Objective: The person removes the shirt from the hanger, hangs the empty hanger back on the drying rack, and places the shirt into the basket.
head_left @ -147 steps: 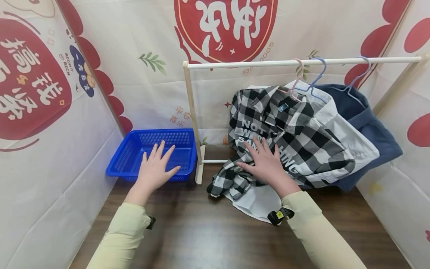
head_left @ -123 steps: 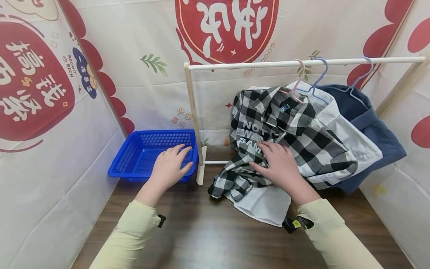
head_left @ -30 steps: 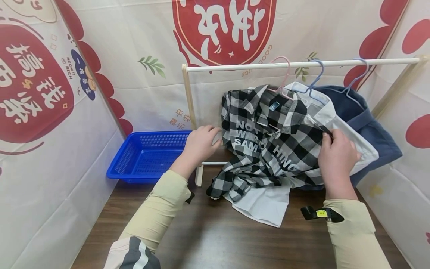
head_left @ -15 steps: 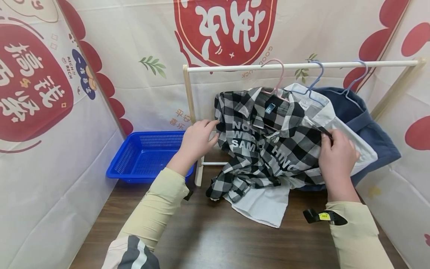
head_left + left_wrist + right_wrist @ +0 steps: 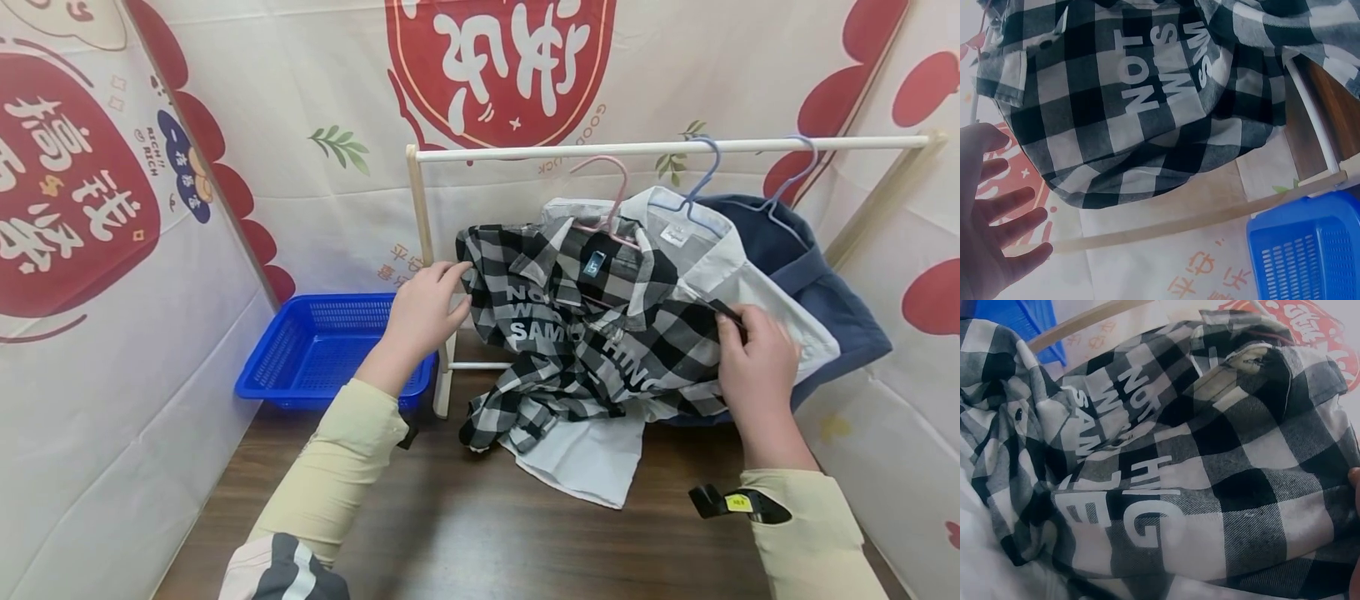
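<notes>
A black-and-white checked shirt (image 5: 547, 283) with white lettering hangs on a pink hanger (image 5: 618, 187). The hanger's hook shows just under the white rail (image 5: 517, 152) and appears off it. My right hand (image 5: 757, 358) pinches the shirt at its right shoulder; in the right wrist view only a bit of that hand (image 5: 1355, 506) shows at the edge. By the shirt's left shoulder is my left hand (image 5: 423, 308), fingers extended. In the left wrist view, a gap separates these fingers (image 5: 1016, 228) from the cloth.
Behind the checked shirt, a white shirt (image 5: 720, 242) and a dark blue garment (image 5: 832, 308) hang on blue hangers. A blue basket (image 5: 258, 379) stands left of the rack's wooden post (image 5: 422, 217). Printed cloth walls enclose the brown table (image 5: 450, 517).
The pink hanger has slid left along the rail and then dropped below it, with the checked shirt shifting left and down. My left hand has moved left; my right keeps its pinch.
</notes>
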{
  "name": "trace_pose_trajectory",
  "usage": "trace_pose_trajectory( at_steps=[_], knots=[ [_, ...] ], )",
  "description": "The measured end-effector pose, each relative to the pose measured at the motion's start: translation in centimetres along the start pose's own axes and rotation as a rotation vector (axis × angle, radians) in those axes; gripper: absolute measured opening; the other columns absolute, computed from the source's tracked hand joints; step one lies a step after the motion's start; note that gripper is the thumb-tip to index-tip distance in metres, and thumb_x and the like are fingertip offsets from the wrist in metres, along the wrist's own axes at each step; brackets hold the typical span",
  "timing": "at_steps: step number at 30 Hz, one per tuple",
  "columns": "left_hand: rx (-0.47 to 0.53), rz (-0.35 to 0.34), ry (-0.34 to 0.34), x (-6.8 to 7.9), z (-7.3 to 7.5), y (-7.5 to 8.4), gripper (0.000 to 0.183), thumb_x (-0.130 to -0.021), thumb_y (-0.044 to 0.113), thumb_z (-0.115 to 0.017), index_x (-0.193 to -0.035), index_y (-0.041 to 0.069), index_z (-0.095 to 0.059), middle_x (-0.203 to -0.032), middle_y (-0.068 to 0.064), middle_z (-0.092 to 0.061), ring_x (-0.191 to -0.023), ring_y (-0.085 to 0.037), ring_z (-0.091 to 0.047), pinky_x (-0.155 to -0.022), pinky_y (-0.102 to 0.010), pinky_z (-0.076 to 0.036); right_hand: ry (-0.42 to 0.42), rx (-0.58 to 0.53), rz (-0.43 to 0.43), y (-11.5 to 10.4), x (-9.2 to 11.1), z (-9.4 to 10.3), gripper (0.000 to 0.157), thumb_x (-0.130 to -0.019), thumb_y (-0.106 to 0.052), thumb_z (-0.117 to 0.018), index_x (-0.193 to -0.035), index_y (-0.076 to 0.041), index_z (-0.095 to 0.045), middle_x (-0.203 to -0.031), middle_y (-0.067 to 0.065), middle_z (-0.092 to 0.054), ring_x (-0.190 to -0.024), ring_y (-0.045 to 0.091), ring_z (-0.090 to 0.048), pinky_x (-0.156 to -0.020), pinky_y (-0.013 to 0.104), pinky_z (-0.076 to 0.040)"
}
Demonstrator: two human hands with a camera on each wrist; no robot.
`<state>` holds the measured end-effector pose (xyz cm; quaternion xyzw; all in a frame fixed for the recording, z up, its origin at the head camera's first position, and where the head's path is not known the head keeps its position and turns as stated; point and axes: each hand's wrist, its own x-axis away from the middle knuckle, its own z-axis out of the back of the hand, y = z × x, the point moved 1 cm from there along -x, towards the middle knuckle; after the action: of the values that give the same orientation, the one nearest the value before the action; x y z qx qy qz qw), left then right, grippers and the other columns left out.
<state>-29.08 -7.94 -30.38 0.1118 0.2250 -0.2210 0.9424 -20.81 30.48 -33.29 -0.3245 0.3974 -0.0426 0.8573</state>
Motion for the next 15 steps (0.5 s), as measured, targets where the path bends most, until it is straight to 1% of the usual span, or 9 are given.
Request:
trace_pose_trajectory(
  at_steps=[5, 8, 11, 13, 15],
  knots=[
    [0.02, 0.028, -0.016, 0.4, 0.1, -0.5, 0.05, -0.097, 0.031, -0.057, -0.144, 0.015, -0.047, -0.138, -0.009, -0.051, -0.124, -0.027, -0.05, -0.095, -0.046, -0.045, 0.007, -0.031, 0.04, 0.3, 0.4, 0.0, 0.019, -0.096, -0.012, -0.056, -0.099, 0.006, -0.063, -0.095, 0.026, -0.061, -0.095, 0.044, -0.052, -0.088, 0.061, -0.027],
    [0.041, 0.037, -0.014, 0.7, 0.1, -0.8, 0.051, -0.097, 0.031, -0.058, -0.145, 0.016, -0.046, -0.139, -0.009, -0.05, -0.125, -0.027, -0.049, -0.097, -0.047, -0.044, -0.01, -0.04, 0.051, 0.6, 0.7, 0.1, 0.019, -0.097, -0.01, -0.055, -0.099, 0.006, -0.062, -0.095, 0.025, -0.061, -0.094, 0.044, -0.05, -0.086, 0.059, -0.026],
    [0.056, 0.042, -0.011, 1.2, 0.0, -1.0, 0.053, -0.097, 0.03, -0.058, -0.146, 0.016, -0.045, -0.14, -0.009, -0.048, -0.125, -0.028, -0.049, -0.097, -0.048, -0.043, -0.03, -0.052, 0.064, 0.9, 1.1, 0.2, 0.017, -0.096, -0.008, -0.055, -0.098, 0.007, -0.062, -0.092, 0.025, -0.06, -0.092, 0.044, -0.049, -0.085, 0.059, -0.026],
    [0.063, 0.042, -0.013, 1.5, -0.1, -1.2, 0.054, -0.097, 0.03, -0.059, -0.146, 0.015, -0.044, -0.142, -0.01, -0.046, -0.125, -0.03, -0.048, -0.097, -0.049, -0.043, -0.039, -0.056, 0.079, 1.2, 1.3, 0.3, 0.016, -0.095, -0.006, -0.055, -0.098, 0.007, -0.063, -0.091, 0.023, -0.059, -0.09, 0.042, -0.049, -0.084, 0.057, -0.028],
    [0.068, 0.041, -0.018, 1.8, -0.3, -1.4, 0.056, -0.096, 0.031, -0.06, -0.147, 0.015, -0.042, -0.144, -0.011, -0.044, -0.125, -0.032, -0.047, -0.097, -0.05, -0.043, -0.043, -0.054, 0.089, 1.4, 1.5, 0.3, 0.014, -0.094, -0.005, -0.057, -0.097, 0.007, -0.063, -0.09, 0.021, -0.059, -0.088, 0.039, -0.049, -0.082, 0.052, -0.031]
  ],
)
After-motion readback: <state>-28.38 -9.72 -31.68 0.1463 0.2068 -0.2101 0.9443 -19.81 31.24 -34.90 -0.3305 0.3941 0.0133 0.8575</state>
